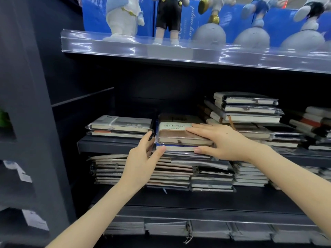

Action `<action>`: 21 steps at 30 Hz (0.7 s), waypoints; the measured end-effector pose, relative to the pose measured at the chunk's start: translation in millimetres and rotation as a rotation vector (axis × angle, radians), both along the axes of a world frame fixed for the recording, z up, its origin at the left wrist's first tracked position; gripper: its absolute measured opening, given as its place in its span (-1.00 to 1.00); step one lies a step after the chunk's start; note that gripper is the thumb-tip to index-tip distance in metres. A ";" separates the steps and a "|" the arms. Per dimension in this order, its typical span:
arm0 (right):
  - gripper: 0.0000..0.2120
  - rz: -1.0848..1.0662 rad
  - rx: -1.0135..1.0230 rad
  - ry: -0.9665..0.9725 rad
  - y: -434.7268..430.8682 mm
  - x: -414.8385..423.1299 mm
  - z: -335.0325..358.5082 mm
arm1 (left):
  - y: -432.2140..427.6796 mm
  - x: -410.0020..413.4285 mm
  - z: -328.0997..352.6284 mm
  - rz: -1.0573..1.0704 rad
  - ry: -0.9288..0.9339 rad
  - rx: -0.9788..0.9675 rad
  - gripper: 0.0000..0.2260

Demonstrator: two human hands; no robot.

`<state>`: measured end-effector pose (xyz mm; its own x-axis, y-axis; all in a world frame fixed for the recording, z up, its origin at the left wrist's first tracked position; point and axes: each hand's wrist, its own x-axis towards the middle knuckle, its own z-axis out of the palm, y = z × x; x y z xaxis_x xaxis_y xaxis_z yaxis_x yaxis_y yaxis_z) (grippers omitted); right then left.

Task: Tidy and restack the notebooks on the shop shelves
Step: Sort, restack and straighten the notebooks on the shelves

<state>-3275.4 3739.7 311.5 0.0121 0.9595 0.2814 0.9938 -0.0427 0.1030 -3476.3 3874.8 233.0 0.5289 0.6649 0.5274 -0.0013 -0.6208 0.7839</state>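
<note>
- Left of the brown wrapped notebook with a pale "NOTEBOOK" band, a short stack of grey-banded notebooks lies just beside it on the same dark metal shelf.
- The left hand, fingers straight, presses the left side of the brown notebook's small stack. The right hand lies flat on top, thumb against the front edge.
- Right of it leans a crooked pile of black-covered notebooks.
- Below it, thin notebooks fill the lower shelf; above it, white toy figurines stand behind a clear plastic rail.
- Far right of it, a red-and-black pile is cut off by the frame edge.
</note>
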 end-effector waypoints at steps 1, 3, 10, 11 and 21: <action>-0.33 0.006 0.031 -0.026 0.4 -1.5 -2.0 | -1.3 1.1 -0.5 0.010 0.002 0.034 -0.44; -0.33 0.016 0.081 -0.085 4.0 -7.4 -4.2 | -2.9 3.2 -3.3 0.038 -0.001 0.090 -0.51; -0.39 0.068 0.123 -0.203 7.3 -19.4 -3.1 | -4.2 0.3 -7.5 -0.023 0.048 0.094 -0.48; -0.41 0.076 0.122 -0.220 7.4 -20.1 -3.2 | -4.1 -0.7 -6.4 -0.042 0.045 0.083 -0.49; -0.27 0.058 0.051 -0.161 4.1 -10.1 -0.8 | -4.6 10.1 -9.7 0.066 -0.056 0.062 -0.59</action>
<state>-3285.6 3743.8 310.6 -0.0920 0.9418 0.3235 0.9656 0.0051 0.2600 -3466.2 3870.2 223.2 0.4534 0.6628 0.5959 -0.0014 -0.6681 0.7441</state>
